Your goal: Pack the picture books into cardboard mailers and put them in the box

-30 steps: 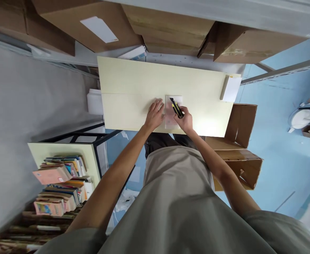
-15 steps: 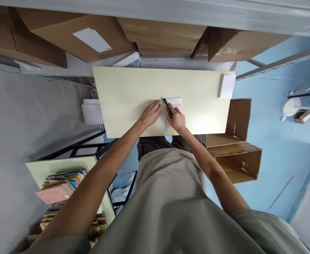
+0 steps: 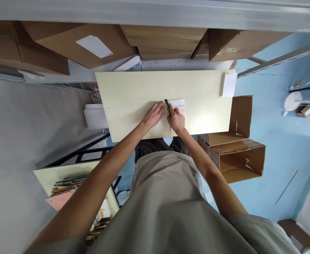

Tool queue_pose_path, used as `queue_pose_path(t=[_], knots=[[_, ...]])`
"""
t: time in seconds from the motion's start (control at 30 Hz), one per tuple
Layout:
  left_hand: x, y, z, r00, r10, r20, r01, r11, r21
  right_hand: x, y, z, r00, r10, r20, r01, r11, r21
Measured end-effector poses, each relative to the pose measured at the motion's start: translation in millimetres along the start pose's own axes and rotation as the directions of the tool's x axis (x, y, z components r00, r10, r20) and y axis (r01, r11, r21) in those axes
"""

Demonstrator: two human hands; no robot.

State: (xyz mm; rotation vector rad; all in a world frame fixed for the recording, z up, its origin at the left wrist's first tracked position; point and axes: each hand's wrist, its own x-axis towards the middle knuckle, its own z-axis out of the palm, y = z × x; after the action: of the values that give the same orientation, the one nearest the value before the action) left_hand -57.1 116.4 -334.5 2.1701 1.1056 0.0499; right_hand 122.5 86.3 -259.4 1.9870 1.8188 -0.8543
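A pale yellow table [image 3: 133, 88] stands in front of me. On it lies a thin white and pink packet [image 3: 180, 106]. My right hand [image 3: 176, 121] grips a black and yellow utility knife [image 3: 168, 107], its tip at the packet's left edge. My left hand [image 3: 152, 115] lies flat on the table just left of the knife, fingers spread, pressing on the table or the packet's edge; which one is hidden.
A white pad [image 3: 229, 84] sits at the table's far right corner. Open cardboard boxes [image 3: 236, 155] stand on the blue floor to the right. More boxes [image 3: 91, 42] fill the shelf beyond. A low table with stacked books [image 3: 70, 190] is at lower left.
The knife has shifted left, from the middle of the packet to its left edge, and my right hand followed. My left hand stayed beside it. The view has shifted slightly.
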Motion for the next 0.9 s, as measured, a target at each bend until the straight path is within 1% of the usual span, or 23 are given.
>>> queue_pose_path(t=[0.23, 0.43, 0.6, 0.77, 0.9], knots=[[0.5, 4.6, -9.3, 1.0, -0.01, 0.001, 0.009, 1.0, 0.022, -7.3, -3.8, 10.2, 1.0, -0.018, -0.003, 0.018, 0.998, -0.064], [0.9, 9.5, -12.5, 0.999, -0.031, 0.025, 0.031, 0.999, 0.035, -33.9, -5.2, 5.8, 0.995, -0.02, 0.094, 0.033, 0.99, -0.137], [3.1, 11.2, -12.4, 0.997, -0.059, 0.039, 0.059, 0.998, 0.022, -62.7, 2.0, 8.6, 0.982, -0.035, 0.183, 0.068, 0.982, -0.175], [6.7, 12.2, -8.6, 0.995, -0.094, 0.042, 0.094, 0.995, -0.014, -94.9, 10.1, 9.0, 0.952, -0.06, 0.301, 0.114, 0.98, -0.165], [9.0, 16.5, -6.0, 0.99, -0.136, 0.029, 0.137, 0.99, -0.04, -114.3, 20.5, 1.7, 0.896, -0.12, 0.428, 0.188, 0.975, -0.119]])
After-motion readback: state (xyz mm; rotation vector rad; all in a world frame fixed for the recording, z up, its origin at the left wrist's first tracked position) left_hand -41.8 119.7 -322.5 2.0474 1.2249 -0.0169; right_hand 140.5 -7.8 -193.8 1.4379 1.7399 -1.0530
